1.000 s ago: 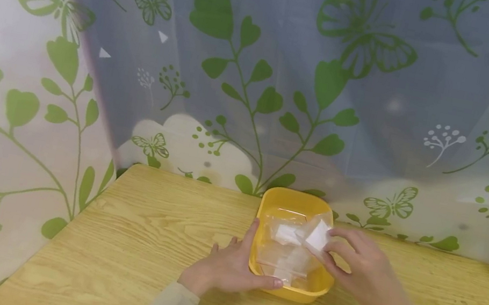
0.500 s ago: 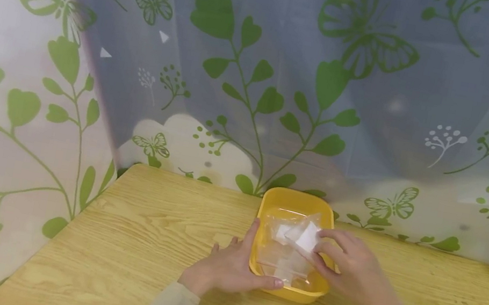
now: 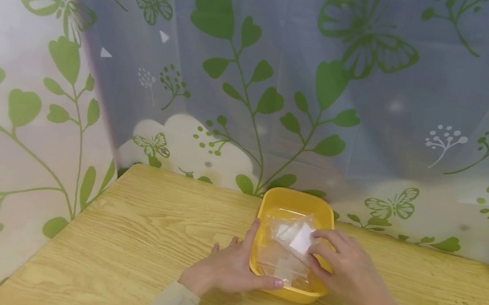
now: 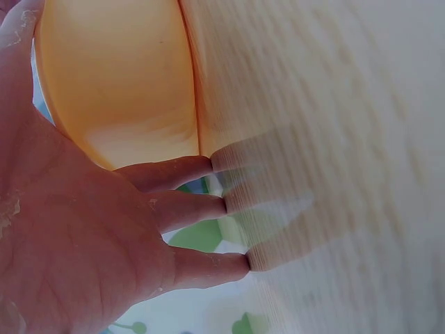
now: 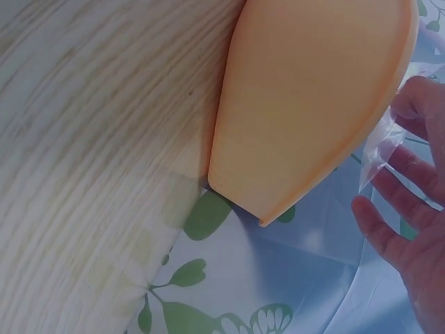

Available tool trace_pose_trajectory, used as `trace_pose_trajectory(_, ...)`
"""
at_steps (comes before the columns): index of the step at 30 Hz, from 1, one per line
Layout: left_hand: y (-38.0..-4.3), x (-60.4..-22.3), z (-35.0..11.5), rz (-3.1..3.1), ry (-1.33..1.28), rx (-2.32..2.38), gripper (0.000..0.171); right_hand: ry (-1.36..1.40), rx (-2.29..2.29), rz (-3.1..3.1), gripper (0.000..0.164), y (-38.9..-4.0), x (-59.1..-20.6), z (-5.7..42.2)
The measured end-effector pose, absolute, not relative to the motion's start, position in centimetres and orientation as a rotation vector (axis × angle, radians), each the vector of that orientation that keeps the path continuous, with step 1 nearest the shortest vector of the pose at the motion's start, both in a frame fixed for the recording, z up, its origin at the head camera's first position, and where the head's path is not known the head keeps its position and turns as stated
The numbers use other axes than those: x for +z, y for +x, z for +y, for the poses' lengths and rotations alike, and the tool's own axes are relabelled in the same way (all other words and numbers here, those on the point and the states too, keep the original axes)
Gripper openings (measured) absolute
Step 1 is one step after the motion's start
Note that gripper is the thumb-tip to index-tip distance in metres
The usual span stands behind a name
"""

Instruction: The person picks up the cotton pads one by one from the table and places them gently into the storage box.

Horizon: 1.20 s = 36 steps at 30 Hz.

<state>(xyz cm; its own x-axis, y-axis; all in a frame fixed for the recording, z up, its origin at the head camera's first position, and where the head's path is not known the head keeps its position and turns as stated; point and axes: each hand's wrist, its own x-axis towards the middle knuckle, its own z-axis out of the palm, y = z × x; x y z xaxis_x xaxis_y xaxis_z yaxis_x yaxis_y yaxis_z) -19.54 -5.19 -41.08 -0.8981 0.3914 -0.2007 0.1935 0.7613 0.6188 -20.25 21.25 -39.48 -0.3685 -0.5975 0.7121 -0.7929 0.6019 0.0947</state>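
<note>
In the head view, a yellow plastic bin (image 3: pixel 300 199) stands on the table with several clear plastic bags (image 3: pixel 272 255) inside, some showing white pieces. My left hand (image 3: pixel 229 267) rests against the bin's near left corner, thumb on the front rim and forefinger along the left side. The left wrist view shows the other fingers (image 4: pixel 208 268) straight and spread, tips at the tabletop. Over the bin, my right hand (image 3: pixel 351 269) pinches a small clear plastic bag (image 3: pixel 300 237) with a white piece in it. Part of that bag (image 5: pixel 384 142) shows beside the bin's rim in the right wrist view.
The bin stands at the back edge of the wood-grain table (image 3: pixel 153 223). Right behind it hangs a blue-grey cloth (image 3: pixel 259 68) printed with green leaves and butterflies. A pale printed cloth (image 3: pixel 17 161) hangs along the left side.
My right hand has moved left over the bin, carrying the pinched bag from the right rim toward the middle, above the other bags. The left hand and the bin have stayed in place.
</note>
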Motion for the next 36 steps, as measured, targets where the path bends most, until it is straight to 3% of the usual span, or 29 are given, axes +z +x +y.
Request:
trace_pose_trajectory(14,-19.6,-41.0,-5.0,2.646,0.459,0.871,0.130,1.121,0.359,-2.144,0.032,-20.5,-40.0,21.5)
trace_pose_trajectory(23,-19.7,-41.1,-4.9,2.653,0.460,0.859,0.130,1.093,0.361,-2.150,0.013,-20.1,-40.0,22.0)
trace_pose_trajectory(27,-19.8,-41.1,-4.9,2.655,0.465,0.857,0.130,1.062,0.356,-2.149,0.020,-19.9,-40.1,22.4)
trace_pose_trajectory(32,-19.7,-41.2,-5.0,2.672,0.472,0.846,0.130,1.012,0.348,-2.157,0.048,-19.7,-40.3,23.2)
trace_pose_trajectory(36,-19.7,-41.2,-5.0,2.710,0.483,0.845,0.131,0.960,0.344,-2.165,0.055,-19.3,-40.4,24.0)
